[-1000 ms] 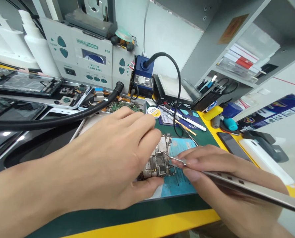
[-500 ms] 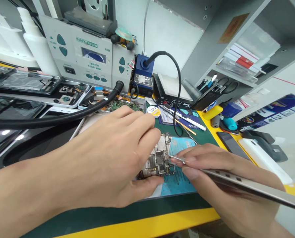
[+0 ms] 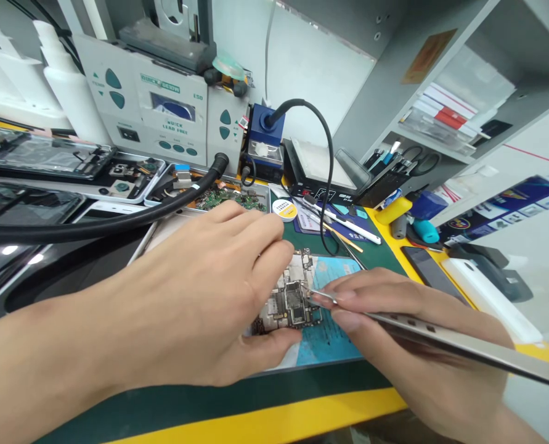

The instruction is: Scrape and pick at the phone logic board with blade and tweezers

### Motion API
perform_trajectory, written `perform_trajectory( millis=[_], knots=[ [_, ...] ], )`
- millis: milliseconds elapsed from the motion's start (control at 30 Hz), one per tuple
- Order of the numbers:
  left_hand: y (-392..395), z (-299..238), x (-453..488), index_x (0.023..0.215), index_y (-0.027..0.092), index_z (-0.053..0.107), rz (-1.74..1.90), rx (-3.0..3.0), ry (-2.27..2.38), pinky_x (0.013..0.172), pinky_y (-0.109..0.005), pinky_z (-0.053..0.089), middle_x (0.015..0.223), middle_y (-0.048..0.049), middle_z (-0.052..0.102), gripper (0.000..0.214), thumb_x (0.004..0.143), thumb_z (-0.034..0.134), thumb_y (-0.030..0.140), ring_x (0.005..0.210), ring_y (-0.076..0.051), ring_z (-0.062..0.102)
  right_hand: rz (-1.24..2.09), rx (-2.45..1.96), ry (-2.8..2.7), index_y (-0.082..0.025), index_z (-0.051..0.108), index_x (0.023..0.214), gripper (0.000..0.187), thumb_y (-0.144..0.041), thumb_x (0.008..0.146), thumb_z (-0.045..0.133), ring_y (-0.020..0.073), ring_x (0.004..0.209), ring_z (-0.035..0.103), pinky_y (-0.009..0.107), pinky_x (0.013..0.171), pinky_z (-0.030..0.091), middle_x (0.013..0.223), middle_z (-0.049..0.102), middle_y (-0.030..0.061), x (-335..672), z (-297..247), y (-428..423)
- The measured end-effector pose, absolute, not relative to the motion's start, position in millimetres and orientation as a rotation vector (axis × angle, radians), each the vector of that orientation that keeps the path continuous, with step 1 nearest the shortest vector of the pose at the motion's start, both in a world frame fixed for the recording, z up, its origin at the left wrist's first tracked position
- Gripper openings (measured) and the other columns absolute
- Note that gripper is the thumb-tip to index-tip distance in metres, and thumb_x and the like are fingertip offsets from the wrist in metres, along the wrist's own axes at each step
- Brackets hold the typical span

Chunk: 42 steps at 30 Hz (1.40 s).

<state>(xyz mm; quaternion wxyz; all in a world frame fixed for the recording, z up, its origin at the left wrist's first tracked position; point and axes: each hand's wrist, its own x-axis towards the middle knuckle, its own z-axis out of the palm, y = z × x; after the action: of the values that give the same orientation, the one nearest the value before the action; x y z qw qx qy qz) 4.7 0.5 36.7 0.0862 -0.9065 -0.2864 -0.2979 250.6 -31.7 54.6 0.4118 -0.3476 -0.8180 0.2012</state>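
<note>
A phone circuit board (image 3: 295, 296) lies on a blue and white card (image 3: 332, 342) in the middle of the bench. My left hand (image 3: 219, 290) reaches over the board's left part, its thumb along the near edge and its curled fingers at the far side, gripping it. Metal tweezers (image 3: 413, 327) are pinched in my right hand (image 3: 408, 333). Their tips touch or hover just above the right side of the board, beside a square shielded area; which of the two I cannot tell. Much of the board's left side is hidden under my left hand.
A hot-air station (image 3: 163, 105) with a thick black hose (image 3: 172, 213) stands behind on the left. Opened phones (image 3: 47, 154) lie at left. Farther back are a round tin (image 3: 284, 209), a white pen-like tool (image 3: 348, 225) and a looping black cable (image 3: 332, 160).
The view has shifted very slightly. Both hands keep nearly the same pose, and the tweezer tips remain at the right side of the board.
</note>
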Motion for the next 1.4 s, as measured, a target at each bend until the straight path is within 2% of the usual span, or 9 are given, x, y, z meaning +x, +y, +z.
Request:
perform_trajectory(
  millis=[133, 233, 367, 600, 800, 933, 1067, 1200, 1400],
  knots=[
    [1, 38, 5, 0.107, 0.003, 0.075, -0.888, -2.703, -0.86, 0.071, -0.054, 0.057, 0.089, -0.0141, 0.066, 0.046, 0.091, 0.069, 0.046, 0.084, -0.036, 0.067, 0.479, -0.92, -2.036, -0.027, 0.08, 0.101, 0.025, -0.006, 0.087, 0.081, 0.0185, 0.087, 0.082, 0.027, 0.079, 0.068, 0.095, 0.085, -0.001, 248, 54, -31],
    [0, 38, 4, 0.107, 0.003, 0.075, -0.889, -2.699, -0.86, 0.072, -0.055, 0.057, 0.089, -0.0141, 0.067, 0.047, 0.09, 0.071, 0.047, 0.084, -0.036, 0.067, 0.449, -0.982, -1.988, -0.028, 0.082, 0.097, 0.014, -0.024, 0.085, 0.089, 0.0267, 0.083, 0.082, 0.037, 0.071, 0.071, 0.09, 0.085, 0.0036, 240, 55, -28],
    [0, 38, 4, 0.108, 0.004, 0.075, -0.881, -2.703, -0.865, 0.071, -0.056, 0.057, 0.091, -0.0144, 0.067, 0.048, 0.09, 0.071, 0.048, 0.084, -0.036, 0.067, 0.457, -1.002, -1.966, -0.028, 0.083, 0.096, 0.019, -0.039, 0.083, 0.092, 0.0292, 0.083, 0.083, 0.04, 0.072, 0.072, 0.087, 0.085, 0.0054, 230, 58, -23],
    [0, 38, 6, 0.108, 0.004, 0.076, -0.884, -2.7, -0.859, 0.07, -0.056, 0.057, 0.089, -0.0137, 0.067, 0.048, 0.09, 0.071, 0.048, 0.083, -0.037, 0.067, 0.481, -0.985, -1.994, -0.028, 0.081, 0.098, 0.016, -0.023, 0.085, 0.089, 0.0268, 0.085, 0.082, 0.037, 0.075, 0.07, 0.092, 0.085, 0.0035, 245, 52, -29],
    [-1, 37, 3, 0.108, 0.004, 0.076, -0.88, -2.698, -0.864, 0.07, -0.056, 0.057, 0.089, -0.0138, 0.067, 0.048, 0.09, 0.072, 0.048, 0.084, -0.037, 0.067, 0.54, -0.919, -2.11, -0.027, 0.077, 0.109, 0.034, -0.001, 0.088, 0.078, 0.0155, 0.097, 0.079, 0.025, 0.09, 0.065, 0.105, 0.084, -0.0035, 260, 51, -32],
    [-1, 37, 3, 0.108, 0.005, 0.076, -0.887, -2.693, -0.863, 0.071, -0.055, 0.057, 0.089, -0.0132, 0.067, 0.047, 0.089, 0.072, 0.048, 0.084, -0.036, 0.067, 0.533, -0.928, -2.089, -0.028, 0.078, 0.108, 0.032, -0.003, 0.088, 0.079, 0.0181, 0.095, 0.08, 0.029, 0.087, 0.067, 0.102, 0.084, -0.0022, 258, 52, -33],
    [-1, 38, 5, 0.108, 0.005, 0.076, -0.89, -2.695, -0.869, 0.072, -0.055, 0.057, 0.088, -0.0119, 0.067, 0.047, 0.091, 0.071, 0.048, 0.084, -0.035, 0.067, 0.482, -0.99, -1.988, -0.029, 0.081, 0.099, 0.019, -0.024, 0.083, 0.09, 0.0274, 0.086, 0.082, 0.038, 0.074, 0.071, 0.091, 0.085, 0.0031, 244, 53, -30],
    [-1, 38, 5, 0.106, 0.006, 0.076, -0.885, -2.702, -0.863, 0.072, -0.054, 0.056, 0.087, -0.0106, 0.066, 0.045, 0.091, 0.071, 0.048, 0.084, -0.034, 0.066, 0.476, -1.013, -1.952, -0.029, 0.083, 0.096, 0.021, -0.039, 0.081, 0.093, 0.03, 0.084, 0.082, 0.042, 0.073, 0.072, 0.087, 0.084, 0.0054, 230, 56, -24],
    [0, 38, 5, 0.105, 0.006, 0.075, -0.894, -2.7, -0.858, 0.07, -0.053, 0.055, 0.089, -0.0122, 0.066, 0.04, 0.091, 0.07, 0.044, 0.084, -0.034, 0.065, 0.476, -0.998, -1.983, -0.029, 0.082, 0.098, 0.017, -0.024, 0.083, 0.089, 0.0282, 0.083, 0.082, 0.04, 0.072, 0.071, 0.089, 0.085, 0.0039, 240, 57, -29]
  ],
)
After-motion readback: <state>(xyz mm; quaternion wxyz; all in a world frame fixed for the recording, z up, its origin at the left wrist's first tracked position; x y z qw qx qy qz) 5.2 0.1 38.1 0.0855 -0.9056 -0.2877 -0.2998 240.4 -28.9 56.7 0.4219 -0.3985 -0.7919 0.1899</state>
